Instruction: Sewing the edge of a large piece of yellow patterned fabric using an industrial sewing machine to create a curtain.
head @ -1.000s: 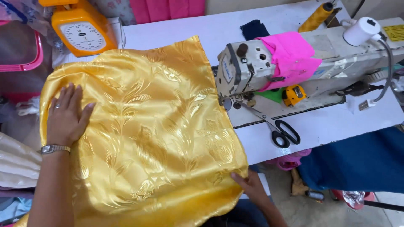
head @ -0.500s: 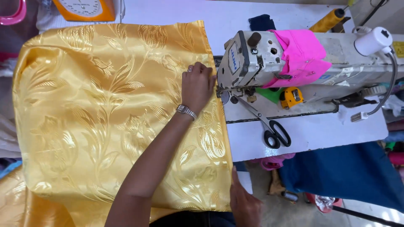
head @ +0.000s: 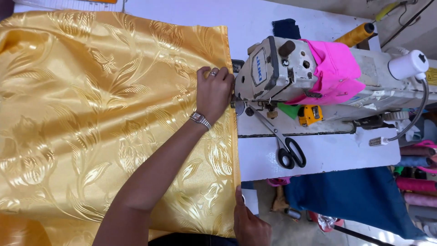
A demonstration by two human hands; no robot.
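Gold patterned fabric (head: 100, 118) covers the left two thirds of the frame, lying flat on the white surface (head: 273, 23). Its right hem runs top to bottom, from beside the sewing machine (head: 291, 75) head at centre down to the lower edge.

Left hand (head: 214, 89) lies flat on the hem at frame centre, fingers (head: 217, 73) pressed together and pointing up-frame, knuckle side touching the machine's needle end. It is the nearer hand to the needle.

Right hand (head: 248, 223) at bottom centre pinches the same hem at its near end; only the thumb shows, the rest sits under the cloth. So the hem's long axis lies between the two hands, in line with the machine's feed.

Scissors (head: 284, 143) lie on the surface right of the hem, clear of both hands.

Versus half a second back: view has closed in, left hand sits slightly higher along the hem and tighter to the machine, right hand holds the same corner.
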